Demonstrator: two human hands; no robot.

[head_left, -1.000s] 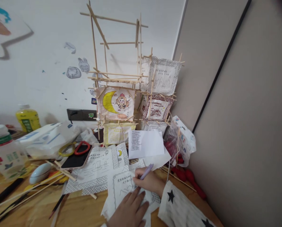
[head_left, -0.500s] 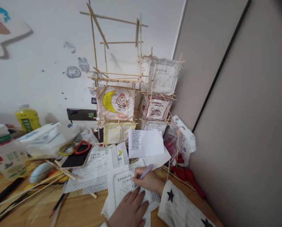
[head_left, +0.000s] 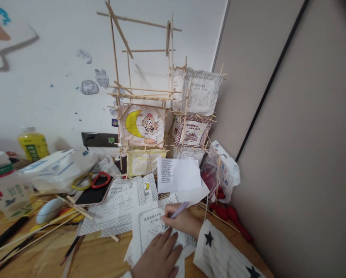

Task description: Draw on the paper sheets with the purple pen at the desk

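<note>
My right hand [head_left: 180, 220] is closed around a light purple pen [head_left: 179, 209], its tip hidden by the fingers over a white paper sheet [head_left: 144, 233]. Handwritten characters and a line drawing show on that sheet. Flat on the lower part of it rests my left hand [head_left: 160, 256], fingers spread a little. Behind the pen, a small page of handwritten lines [head_left: 178, 175] leans against a wooden-stick frame [head_left: 144, 92] hung with decorated panels. More drawn sheets with crosshatched borders [head_left: 122, 206] lie to the left.
Scissors [head_left: 100, 180] lie on a dark phone [head_left: 87, 196] at left. Around them are loose sticks [head_left: 39, 233], a pale blue egg-shaped thing [head_left: 49, 211], a tissue pack [head_left: 57, 170] and bottles [head_left: 5, 185]. A plastic bag [head_left: 225, 173] and a red object [head_left: 238, 222] sit at right.
The view has shifted very slightly. Both hands stay in almost the same place on the sheet, the pen still in my right hand.
</note>
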